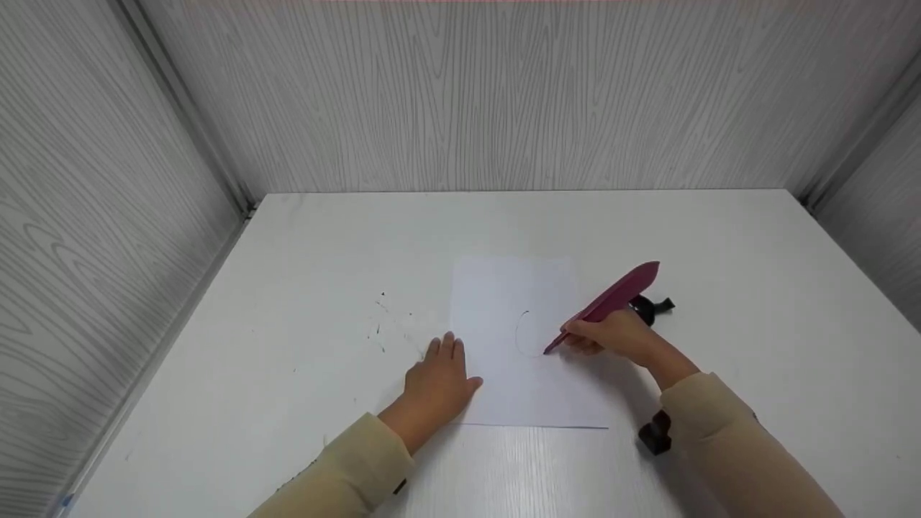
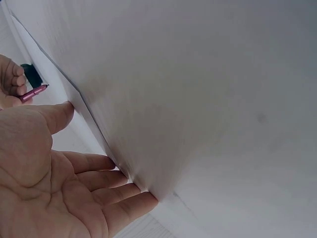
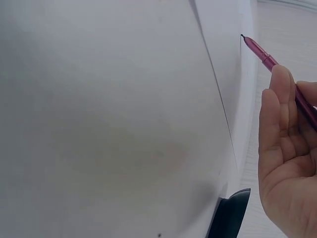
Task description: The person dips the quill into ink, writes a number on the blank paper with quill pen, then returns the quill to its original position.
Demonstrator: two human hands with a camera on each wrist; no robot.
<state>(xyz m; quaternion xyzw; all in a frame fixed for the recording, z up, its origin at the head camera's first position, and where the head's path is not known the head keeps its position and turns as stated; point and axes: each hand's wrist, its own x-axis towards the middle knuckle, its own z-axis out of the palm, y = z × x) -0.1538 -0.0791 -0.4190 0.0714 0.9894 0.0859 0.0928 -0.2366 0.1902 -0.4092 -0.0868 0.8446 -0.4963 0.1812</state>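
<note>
A white sheet of paper [image 1: 496, 288] lies on the white table. My right hand [image 1: 611, 337] pinches a dark magenta feather-shaped pen [image 1: 620, 293], its feather slanting up to the right. In the head view the pen's tip meets the paper at the lower end of a thin curved line [image 1: 516, 335]. In the right wrist view the pen's slim barrel [image 3: 267, 61] comes out between thumb and fingers. My left hand [image 1: 437, 381] rests flat over the paper's lower left edge, fingers straight and thumb spread onto the sheet.
A glossy black rounded object [image 1: 645, 309] with a short protruding end stands just behind the right hand, partly hidden; its kind is unclear. Small dark marks [image 1: 378, 329] dot the table left of the paper. Grey wood-grain panels [image 1: 460, 93] enclose the back and sides.
</note>
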